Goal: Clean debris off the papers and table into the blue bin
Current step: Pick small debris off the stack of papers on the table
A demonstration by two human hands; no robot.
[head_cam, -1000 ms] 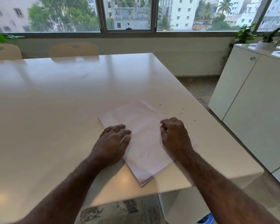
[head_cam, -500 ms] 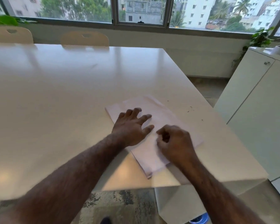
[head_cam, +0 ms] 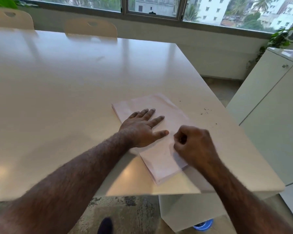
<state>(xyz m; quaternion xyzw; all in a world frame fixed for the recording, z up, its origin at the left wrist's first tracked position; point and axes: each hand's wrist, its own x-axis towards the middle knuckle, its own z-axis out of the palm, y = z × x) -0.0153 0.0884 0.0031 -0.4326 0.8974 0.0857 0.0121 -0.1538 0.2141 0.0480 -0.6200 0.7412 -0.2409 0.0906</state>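
A stack of pale pink papers (head_cam: 159, 159) lies near the front right corner of the white table (head_cam: 57, 98). My left hand (head_cam: 140, 127) rests flat on the stack's left half, fingers spread. My right hand (head_cam: 193, 146) sits on the stack's right edge with its fingers curled into a fist; whether it pinches a sheet I cannot tell. Small dark specks of debris (head_cam: 205, 112) lie on the table to the right of the papers. Part of the blue bin (head_cam: 204, 224) shows on the floor below the table's front right corner.
White cabinets (head_cam: 269, 115) stand close on the right, with plants (head_cam: 281, 38) on top. Two beige chairs (head_cam: 91, 28) sit at the table's far side under the window. A white table leg (head_cam: 184, 211) stands beside the bin. A dark shoe tip (head_cam: 105, 225) shows below.
My left hand slid forward onto the papers and spread its fingers flat. My right hand curled tighter and shifted toward the stack's right edge. The camera tipped down and closer.
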